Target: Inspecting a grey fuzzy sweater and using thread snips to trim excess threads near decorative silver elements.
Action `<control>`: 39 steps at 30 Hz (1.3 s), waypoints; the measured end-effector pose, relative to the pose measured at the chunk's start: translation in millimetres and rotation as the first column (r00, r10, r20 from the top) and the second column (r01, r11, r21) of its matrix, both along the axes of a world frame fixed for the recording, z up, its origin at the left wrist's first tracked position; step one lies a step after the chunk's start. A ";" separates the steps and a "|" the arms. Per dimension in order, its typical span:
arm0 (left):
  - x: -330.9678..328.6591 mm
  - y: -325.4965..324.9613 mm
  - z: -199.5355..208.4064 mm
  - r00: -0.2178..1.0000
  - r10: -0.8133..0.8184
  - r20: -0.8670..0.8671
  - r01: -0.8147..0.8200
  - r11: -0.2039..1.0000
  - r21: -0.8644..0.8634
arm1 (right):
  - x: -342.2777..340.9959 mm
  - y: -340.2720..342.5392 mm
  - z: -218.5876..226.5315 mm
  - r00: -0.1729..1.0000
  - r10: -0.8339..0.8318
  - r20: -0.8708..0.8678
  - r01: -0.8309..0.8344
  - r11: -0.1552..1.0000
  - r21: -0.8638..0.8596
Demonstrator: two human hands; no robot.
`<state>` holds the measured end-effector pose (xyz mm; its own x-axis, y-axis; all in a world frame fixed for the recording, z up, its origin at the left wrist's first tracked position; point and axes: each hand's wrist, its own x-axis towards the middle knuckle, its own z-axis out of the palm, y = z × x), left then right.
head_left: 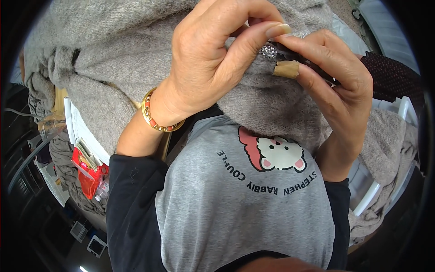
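A fuzzy grey knit garment point(281, 102) is bunched in front of me and over my lap. My left hand point(210, 56) is closed in a pinch above it, thumb and forefinger tips together; whatever they hold is too small to make out. My right hand point(340, 72) is closed on a gathered part of the garment, its fingertips meeting those of the left. Tan tape point(286, 69) wraps one of its digits. Between the hands sits a round, sparkling button-like piece point(268, 51), with a second glint beyond it. Something dark shows between the right fingers.
More grey knit point(104, 36) spreads out to the left and far side. A white plastic bin point(367, 199) with knit draped over it stands at right, near dark dotted fabric point(392, 75). Red packets point(88, 174) and a small bottle point(102, 190) are at left.
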<state>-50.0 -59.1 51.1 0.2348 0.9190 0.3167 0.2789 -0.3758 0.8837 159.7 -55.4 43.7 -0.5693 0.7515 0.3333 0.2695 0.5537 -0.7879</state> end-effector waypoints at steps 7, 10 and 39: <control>2.1 -2.3 -5.6 0.989 0.006 0.148 0.002 0.999 -0.054 | -2.5 -2.6 -3.9 1.000 -0.020 0.019 0.019 0.999 0.035; 1.5 -3.5 -6.4 0.983 0.019 0.182 -0.007 0.998 -0.066 | -4.6 -3.0 -7.8 0.995 -0.092 0.029 0.089 0.993 0.078; 35.8 22.3 -28.4 0.816 -0.144 -0.559 0.386 0.856 0.343 | 113.1 -34.8 -40.8 0.802 -0.488 0.345 0.555 0.822 -0.129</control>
